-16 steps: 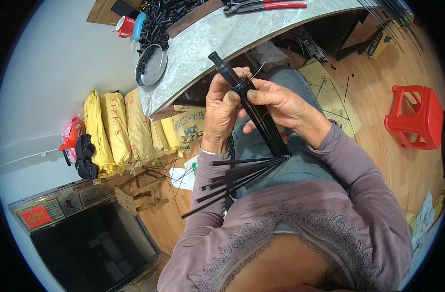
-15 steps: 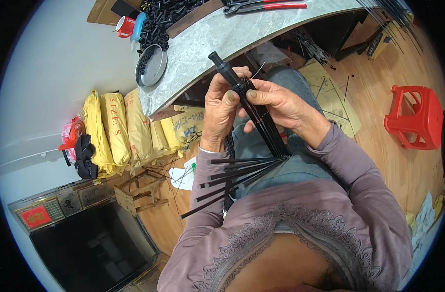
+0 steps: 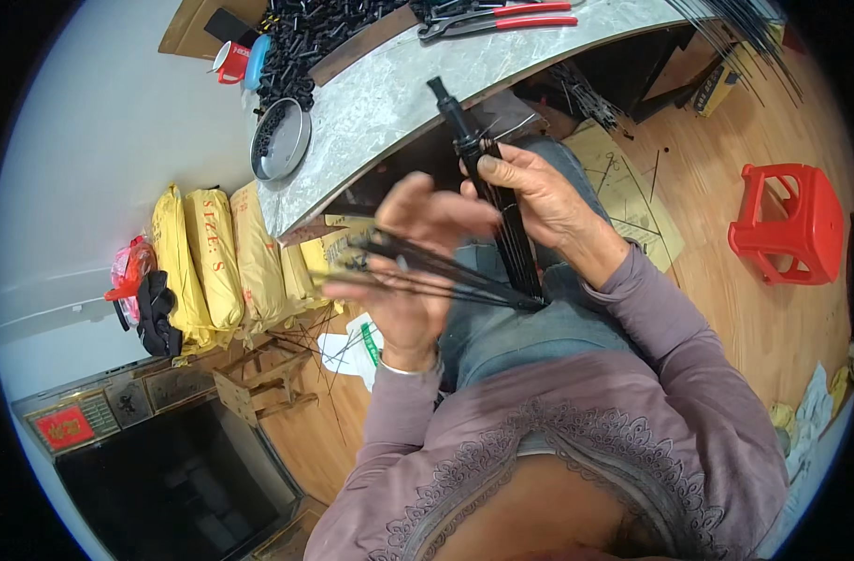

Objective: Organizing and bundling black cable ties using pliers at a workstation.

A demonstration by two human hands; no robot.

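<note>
A black umbrella frame [image 3: 513, 245] leans over my lap, its narrow top end angled toward the table. My right hand [image 3: 550, 204] grips it below the dark collar, thumb on the near side. Thin black ribs [image 3: 478, 283] fan out leftward from its lower end. My left hand [image 3: 410, 313] is blurred by motion beside them, fingers spread apart. The ribs cross between its thumb and fingers; their outer tips are smeared, and I see no closed grip on them.
On the grey table [image 3: 375, 112] lie black plastic parts [image 3: 305, 47], a round metal dish [image 3: 285, 140] and red-handled pincers [image 3: 502, 21]. Yellow sacks [image 3: 216, 252] line the wall at left. A red stool [image 3: 789, 224] stands on the wooden floor at right.
My left hand has let go of the frame's upper part and moved down and left to the ribs. Those ribs have swung upward. My right hand keeps its hold.
</note>
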